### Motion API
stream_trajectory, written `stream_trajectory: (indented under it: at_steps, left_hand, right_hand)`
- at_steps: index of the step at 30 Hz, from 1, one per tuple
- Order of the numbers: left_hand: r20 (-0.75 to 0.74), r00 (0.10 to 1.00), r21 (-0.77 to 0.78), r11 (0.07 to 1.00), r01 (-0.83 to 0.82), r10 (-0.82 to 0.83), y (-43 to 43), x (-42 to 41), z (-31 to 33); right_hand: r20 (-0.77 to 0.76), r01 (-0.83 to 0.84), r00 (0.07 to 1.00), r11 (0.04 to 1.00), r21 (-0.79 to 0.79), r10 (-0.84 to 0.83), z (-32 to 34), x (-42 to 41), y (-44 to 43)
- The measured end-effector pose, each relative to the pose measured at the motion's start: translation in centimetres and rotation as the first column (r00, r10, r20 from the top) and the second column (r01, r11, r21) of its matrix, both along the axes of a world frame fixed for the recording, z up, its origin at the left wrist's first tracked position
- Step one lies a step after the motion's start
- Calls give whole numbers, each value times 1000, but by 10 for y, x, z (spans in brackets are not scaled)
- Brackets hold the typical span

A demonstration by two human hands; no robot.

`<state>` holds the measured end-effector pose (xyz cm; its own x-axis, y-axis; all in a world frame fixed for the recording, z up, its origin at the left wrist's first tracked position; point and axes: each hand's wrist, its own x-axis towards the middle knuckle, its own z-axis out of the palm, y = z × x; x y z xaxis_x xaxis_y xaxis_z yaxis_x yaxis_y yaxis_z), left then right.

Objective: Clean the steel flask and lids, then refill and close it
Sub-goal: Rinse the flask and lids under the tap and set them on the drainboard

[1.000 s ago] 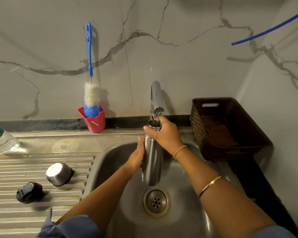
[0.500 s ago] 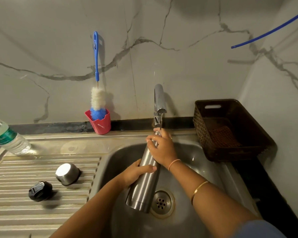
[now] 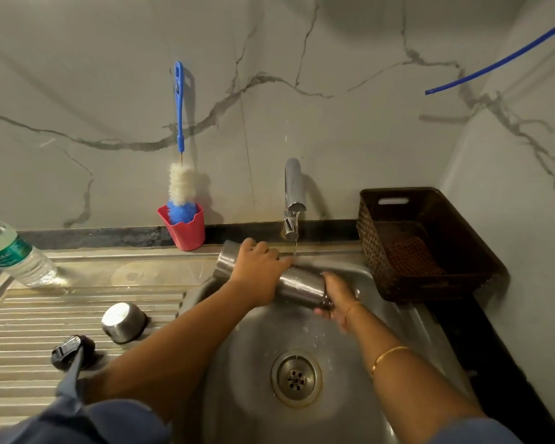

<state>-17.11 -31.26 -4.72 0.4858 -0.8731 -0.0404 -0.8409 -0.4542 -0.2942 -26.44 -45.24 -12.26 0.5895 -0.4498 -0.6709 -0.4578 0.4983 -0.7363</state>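
Left hand (image 3: 258, 267) grips cylindrical steel flask (image 3: 298, 285) — tilted; right hand (image 3: 337, 296) cups end.

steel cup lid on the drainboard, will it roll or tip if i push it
The steel cup lid sits mouth-down, closed end up, so it probably won't roll or tip. On the ribbed drainboard it would likely slide along the grooves.

Ribbed steel drainboard (image 3: 29, 315) with steel cap (image 3: 124, 322), black lid (image 3: 65, 349), plastic bottle (image 3: 13, 254), red cup (image 3: 185, 232)
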Motion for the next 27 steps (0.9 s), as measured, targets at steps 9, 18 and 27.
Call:
stream_trajectory:
  at_steps: [9, 18, 27]
  left_hand:
    - [-470, 793, -235, 811, -536, 388, -30, -23, -12]
    - [-923, 98, -132, 67, -989, -373, -32, -35, -18]
    - [-918, 266, -373, 415, -830, -295, -49, -32, 2]
  right_hand:
    - [-12, 211, 977, 964, 165, -212, -22, -16, 15]
    - [25, 137, 985, 857, 496, -172, -39, -33, 36]
    - [37, 164, 982, 934, 317, -185, -54, -46, 26]
